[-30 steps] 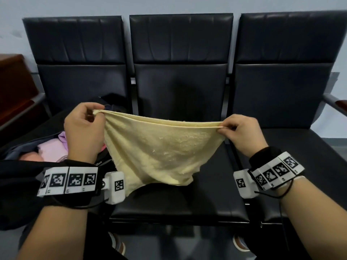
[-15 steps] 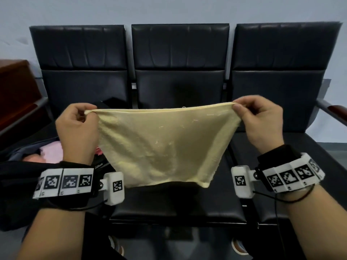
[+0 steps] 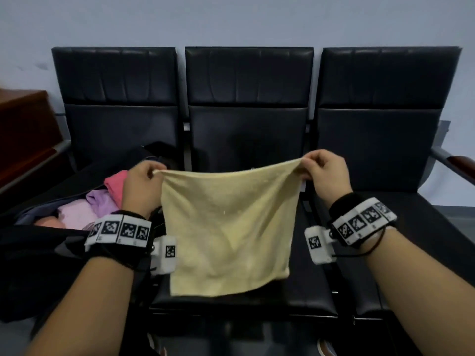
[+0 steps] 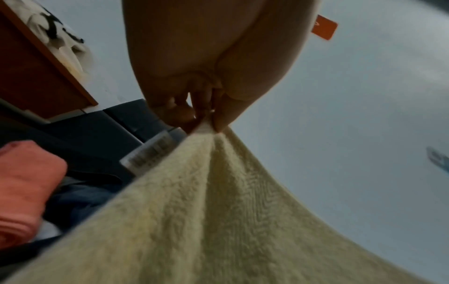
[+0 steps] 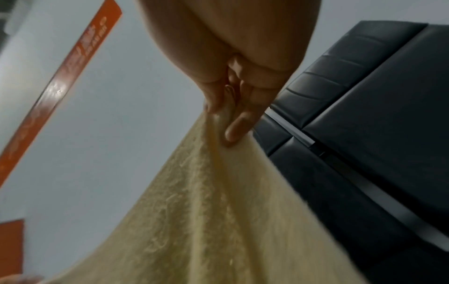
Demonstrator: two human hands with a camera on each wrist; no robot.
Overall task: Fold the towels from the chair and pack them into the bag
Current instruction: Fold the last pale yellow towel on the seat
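On the left seat of the chair row (image 3: 246,104), the open bag (image 3: 38,253) holds folded towels: a pale pink towel (image 3: 74,213), a purple towel (image 3: 101,200) and a coral towel (image 3: 115,185) toward the back edge. The left hand (image 3: 140,187) pinches the upper left corner of the yellow towel (image 3: 228,227) between thumb and fingers (image 4: 218,115). The towel hangs spread flat in the air (over the middle seat, lower edge near the seat's front edge). The right hand (image 3: 326,173) pinches the upper right corner.
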